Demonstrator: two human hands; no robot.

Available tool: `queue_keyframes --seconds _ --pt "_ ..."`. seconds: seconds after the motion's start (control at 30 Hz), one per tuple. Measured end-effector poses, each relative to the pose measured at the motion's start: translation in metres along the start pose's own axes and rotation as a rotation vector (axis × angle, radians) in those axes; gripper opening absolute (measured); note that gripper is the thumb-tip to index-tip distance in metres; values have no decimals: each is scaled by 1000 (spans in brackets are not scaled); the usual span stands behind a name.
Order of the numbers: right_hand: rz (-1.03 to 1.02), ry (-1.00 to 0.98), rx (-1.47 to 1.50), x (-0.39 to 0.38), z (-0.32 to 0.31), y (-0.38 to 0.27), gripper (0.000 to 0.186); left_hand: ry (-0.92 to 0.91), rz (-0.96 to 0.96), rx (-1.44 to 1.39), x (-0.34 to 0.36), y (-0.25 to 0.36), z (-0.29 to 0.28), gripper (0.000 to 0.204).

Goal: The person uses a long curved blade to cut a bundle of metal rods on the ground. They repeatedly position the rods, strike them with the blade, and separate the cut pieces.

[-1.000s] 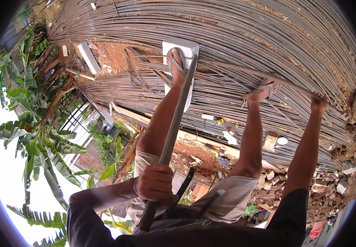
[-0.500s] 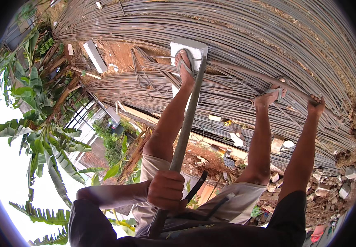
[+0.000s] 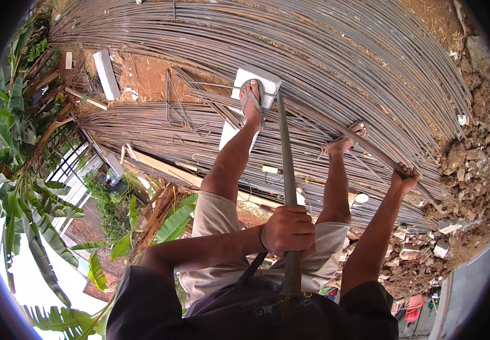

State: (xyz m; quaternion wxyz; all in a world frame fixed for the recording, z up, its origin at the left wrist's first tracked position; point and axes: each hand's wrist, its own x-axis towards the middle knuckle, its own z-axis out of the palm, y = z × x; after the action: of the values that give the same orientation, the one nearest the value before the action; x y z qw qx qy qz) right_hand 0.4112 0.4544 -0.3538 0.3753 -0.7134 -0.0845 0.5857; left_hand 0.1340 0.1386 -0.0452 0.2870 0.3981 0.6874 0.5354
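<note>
while the left hand point(image 3: 288, 230) closes all its fingers around a thick grey bar point(image 3: 286, 150), the right hand point(image 3: 406, 178) has its fingers curled around a second, browner bar point(image 3: 379, 153). the grey bar runs from just in front of the dark shirt point(image 3: 245, 306) out to the right edge of a white block point(image 3: 262, 77), and the brown one slants from near that same edge, over the bed of long metal rods point(image 3: 324, 48), to its lower right edge, beside the rubble point(image 3: 466, 173). whether the two bars touch at the block is too small to tell. a thin rod point(image 3: 214, 85) lies across the top of the block and meets the left foot point(image 3: 252, 102), which stands there in a sandal; whether it passes under the sole cannot be made out. the right foot point(image 3: 347, 139), also in a sandal, rests on the rods, near the brown bar. another white block point(image 3: 106, 75) lies by the left end of the rods, on bare reddish soil point(image 3: 143, 71).
</note>
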Motion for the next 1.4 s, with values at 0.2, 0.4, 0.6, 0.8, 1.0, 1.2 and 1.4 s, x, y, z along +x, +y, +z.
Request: queue_keyframes --seconds 0.2,0.4,0.6,0.8,1.0,1.2,1.4 --pt "-57 -65 116 -199 27 -8 30 104 12 11 8 -5 31 29" --pt "125 -211 8 -242 4 -43 17 183 -35 -29 19 -2 11 27" --pt "-186 -188 131 -235 17 -119 49 30 -90 -123 2 18 -4 23" --pt "-168 -153 112 -267 32 -214 61 -417 29 -226 23 36 -21 24" --pt "-267 -99 -32 -189 -22 -216 67 -455 -20 -176 25 40 -10 17" --pt "-167 357 -42 -154 -35 -190 82 -461 -3 -250 -3 33 -10 18" --pt "-109 28 -55 -126 -66 -204 74 -397 -70 -214 5 32 3 21"
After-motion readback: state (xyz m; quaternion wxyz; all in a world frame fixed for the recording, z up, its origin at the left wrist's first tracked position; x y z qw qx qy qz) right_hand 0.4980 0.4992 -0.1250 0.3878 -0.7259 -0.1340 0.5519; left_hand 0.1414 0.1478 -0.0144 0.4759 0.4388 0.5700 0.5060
